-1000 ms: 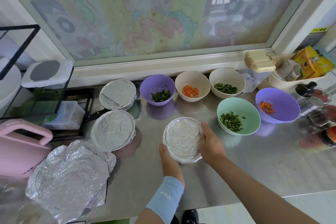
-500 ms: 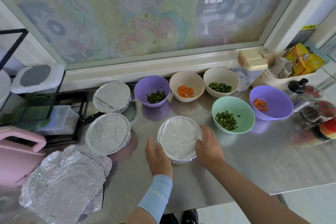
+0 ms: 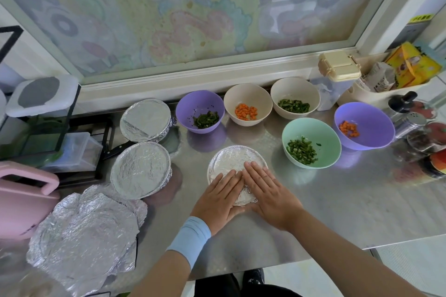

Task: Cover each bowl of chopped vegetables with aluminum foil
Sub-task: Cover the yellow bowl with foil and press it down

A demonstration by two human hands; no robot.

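**A:** Is any writing showing that can be read?

**B:** A yellow sign [image 3: 421,18] is hanging at the far right, and a yellow packet [image 3: 410,65] is standing in the tub below it. The print on both is too small to read.

**A:** Where is the bowl, and how is the grip?

**B:** The foil-covered bowl [image 3: 231,159] is sitting in the middle of the worktop [image 3: 337,205], directly before you. Your left hand [image 3: 218,196] and your right hand [image 3: 268,191] are lying flat on its near half, side by side and touching. The grip is wide on both hands. You are pressing the foil with straight fingers, not pinching it.

**A:** How are the edges and the room?

**B:** The front edge of the worktop is running under your forearms. Bare steel is stretching to the right of your right hand, as far as the green bowl [image 3: 321,132] and the large purple bowl [image 3: 371,118].

**A:** What is standing around?

**B:** On your left, the near covered bowl [image 3: 141,169] and the far covered bowl [image 3: 144,119] are sitting one behind the other. A stack of foil sheets [image 3: 84,234] is lying at the near left, beside a pink container [image 3: 19,200]. Along the window ledge, a small purple bowl [image 3: 188,108], a beige bowl with carrot [image 3: 243,95] and a beige bowl with green pieces [image 3: 289,89] are standing uncovered in a row, well apart from your hands.
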